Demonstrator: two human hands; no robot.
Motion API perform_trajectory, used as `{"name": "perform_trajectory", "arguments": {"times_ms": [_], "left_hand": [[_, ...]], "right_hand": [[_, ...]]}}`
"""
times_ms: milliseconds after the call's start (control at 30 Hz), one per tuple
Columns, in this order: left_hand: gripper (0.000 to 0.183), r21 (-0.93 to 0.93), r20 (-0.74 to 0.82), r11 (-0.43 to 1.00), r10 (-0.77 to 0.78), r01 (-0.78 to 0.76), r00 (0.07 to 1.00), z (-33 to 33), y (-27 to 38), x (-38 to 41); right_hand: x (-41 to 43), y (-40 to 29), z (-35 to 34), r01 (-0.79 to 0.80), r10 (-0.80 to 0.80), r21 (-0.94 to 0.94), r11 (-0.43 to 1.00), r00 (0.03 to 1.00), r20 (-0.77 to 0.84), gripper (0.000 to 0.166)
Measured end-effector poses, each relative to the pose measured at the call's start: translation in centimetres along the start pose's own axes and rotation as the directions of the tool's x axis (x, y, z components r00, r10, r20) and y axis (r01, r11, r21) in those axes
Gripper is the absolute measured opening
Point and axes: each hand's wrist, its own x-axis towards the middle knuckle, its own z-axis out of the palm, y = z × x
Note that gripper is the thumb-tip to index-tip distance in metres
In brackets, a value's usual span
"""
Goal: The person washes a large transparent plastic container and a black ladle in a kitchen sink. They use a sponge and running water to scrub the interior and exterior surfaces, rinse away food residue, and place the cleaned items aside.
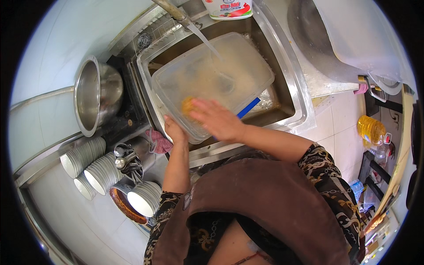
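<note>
A translucent rectangular plastic tub or lid point(245, 56) lies tilted over the steel sink point(299, 99). My left hand point(175, 131) grips its near left edge. With the fingers stretched out, my right hand point(220, 121) presses a yellow scrubber point(188, 105) onto the plastic near that corner; the palm side is hidden. From the tap point(172, 11), a stream of water point(207, 43) falls on the plastic's upper part. A blue strip point(249, 107) shows by its right edge, and crumpled clear plastic point(266, 102) lies beneath in the sink.
Left of the sink stands a steel basin point(87, 96) on its side. Stacked white bowls point(104, 172) and ladles point(124, 159) sit nearer me, beside a pink cloth point(159, 141). A wire rack point(155, 34) holds a steel scourer point(144, 40). A detergent tub point(228, 8) stands behind.
</note>
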Motion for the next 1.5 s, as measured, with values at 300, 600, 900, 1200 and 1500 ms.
{"name": "perform_trajectory", "arguments": {"times_ms": [300,600,900,1200,1500], "left_hand": [[0.044,-0.038,0.057,0.999,0.002,0.001,0.998,0.0,-1.9,2.5],[0.044,0.073,-0.019,0.986,0.153,-0.151,0.988,-0.4,-1.7,1.7],[0.043,0.135,-0.122,0.985,0.12,-0.103,0.985,1.2,-1.1,-0.3],[0.041,0.328,-0.092,0.937,0.16,-0.122,0.983,1.1,0.4,0.4],[0.033,0.148,0.004,0.983,0.107,-0.107,0.994,4.7,6.1,-2.3]], "right_hand": [[-6.1,17.0,-2.2,-0.649,0.514,-0.102,0.754,0.679,-0.525,0.049],[11.3,1.1,1.5,0.11,-0.111,-0.01,0.994,0.986,-0.123,0.049],[8.2,26.2,-4.0,-0.371,0.267,-0.316,0.873,0.907,-0.326,0.047],[5.4,10.9,-0.8,-0.278,0.328,0.233,0.932,0.92,-0.214,0.05],[2.4,18.2,-5.6,-0.609,0.566,-0.046,0.792,0.759,-0.322,0.044]]}}
